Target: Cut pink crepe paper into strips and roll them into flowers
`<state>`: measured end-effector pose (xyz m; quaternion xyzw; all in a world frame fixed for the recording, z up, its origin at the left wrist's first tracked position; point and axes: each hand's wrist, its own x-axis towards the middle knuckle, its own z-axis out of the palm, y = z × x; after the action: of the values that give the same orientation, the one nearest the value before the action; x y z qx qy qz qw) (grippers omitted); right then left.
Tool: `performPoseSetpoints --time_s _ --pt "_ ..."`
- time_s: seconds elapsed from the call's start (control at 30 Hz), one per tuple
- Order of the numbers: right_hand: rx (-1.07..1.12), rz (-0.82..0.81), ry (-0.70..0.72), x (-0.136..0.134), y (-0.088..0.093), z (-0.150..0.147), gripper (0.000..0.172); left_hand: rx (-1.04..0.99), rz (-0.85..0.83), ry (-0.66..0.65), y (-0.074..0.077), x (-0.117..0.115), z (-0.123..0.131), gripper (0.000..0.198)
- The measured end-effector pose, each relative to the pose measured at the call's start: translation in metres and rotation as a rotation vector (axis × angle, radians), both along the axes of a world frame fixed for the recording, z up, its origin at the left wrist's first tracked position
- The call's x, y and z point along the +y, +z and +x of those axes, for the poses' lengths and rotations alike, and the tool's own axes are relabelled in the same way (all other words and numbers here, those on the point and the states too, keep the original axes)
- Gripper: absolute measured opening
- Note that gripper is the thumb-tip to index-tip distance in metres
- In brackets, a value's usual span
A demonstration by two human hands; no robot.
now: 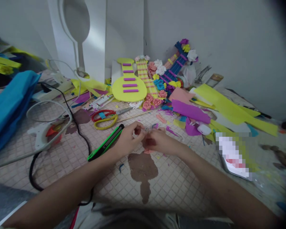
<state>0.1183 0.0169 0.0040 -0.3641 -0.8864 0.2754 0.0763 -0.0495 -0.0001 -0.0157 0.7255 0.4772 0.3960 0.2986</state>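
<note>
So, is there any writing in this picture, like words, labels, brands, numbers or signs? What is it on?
None that can be read.
Phone: its screen is pixelated, so nothing on it is legible.
Green-and-black utility knife: any marking is too small or blurred to read.
Scissors: the blue patch by the red handle shows no legible lettering.

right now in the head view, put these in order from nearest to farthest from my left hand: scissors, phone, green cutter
1. Green cutter, just left of the left hand.
2. Scissors, beyond the cutter, leftward.
3. Phone, far over on the right.
</note>
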Motion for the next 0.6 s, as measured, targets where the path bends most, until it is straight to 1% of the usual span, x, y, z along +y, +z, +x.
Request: performPoseSetpoints --time_s 0.13,0.2,0.33,0.5,0.6 --pt "-0.031 -0.049 0.085 0.001 0.001 0.006 0.013 -0.03 0.011 -0.003 0.001 0.001 0.001 0.007" --pt "-0.034 -0.051 0.113 0.0 0.002 0.008 0.013 -0.046 0.01 -0.021 0.002 0.0 0.001 0.009" --pt "-0.039 -0.038 0.132 -0.002 0.003 0.01 0.007 -0.054 0.014 -0.054 0.004 0.0 0.001 0.012" --pt "-0.066 -0.055 0.129 -0.005 0.004 0.012 0.012 -0.073 0.008 -0.071 0.005 0.0 -0.001 0.017" --pt "-0.078 -0.058 0.13 -0.007 0.007 0.014 0.006 -0.073 -0.002 -0.075 0.007 0.0 -0.001 0.017"
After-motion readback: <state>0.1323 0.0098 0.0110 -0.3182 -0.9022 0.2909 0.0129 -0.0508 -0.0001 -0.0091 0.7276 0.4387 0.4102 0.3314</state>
